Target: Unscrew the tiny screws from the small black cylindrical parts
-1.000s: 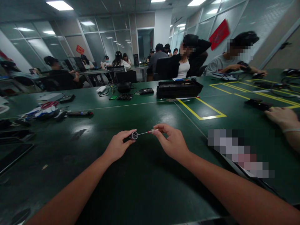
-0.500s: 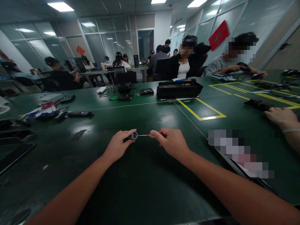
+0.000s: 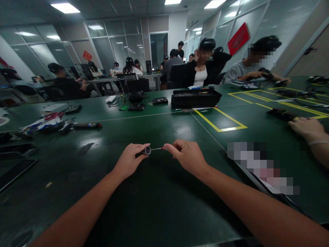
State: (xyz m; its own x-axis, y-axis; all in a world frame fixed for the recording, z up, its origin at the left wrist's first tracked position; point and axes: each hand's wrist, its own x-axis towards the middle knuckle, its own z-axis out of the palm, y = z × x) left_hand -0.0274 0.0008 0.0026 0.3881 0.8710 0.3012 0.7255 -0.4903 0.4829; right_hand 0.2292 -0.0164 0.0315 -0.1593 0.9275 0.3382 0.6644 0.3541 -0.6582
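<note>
My left hand (image 3: 128, 161) is closed on a dark tube-shaped part (image 3: 147, 150), its pale-rimmed round end facing toward me. Most of the tube is hidden behind the fingers. In a pinch between thumb and fingers, my right hand (image 3: 189, 157) grips a thin screwdriver (image 3: 157, 149) with red at the front of its handle. The metal shaft points left and its tip meets the rim of the tube or lies right beside it; which one I cannot tell. Both hands are just above the dark green table (image 3: 154, 199).
A long black open case (image 3: 195, 99) stands across the table, with circuit boards (image 3: 136, 107) to its left. A dark cylinder (image 3: 86, 126) and gloves (image 3: 51, 124) lie at left. On the right are a blurred-out sheet (image 3: 259, 168) and a co-worker's hand (image 3: 307, 128) at a black part (image 3: 280, 114).
The tube's round end has turned slightly and the screwdriver shaft tilts a little more. Both hands keep nearly the same place. The whole view has shifted very slightly.
</note>
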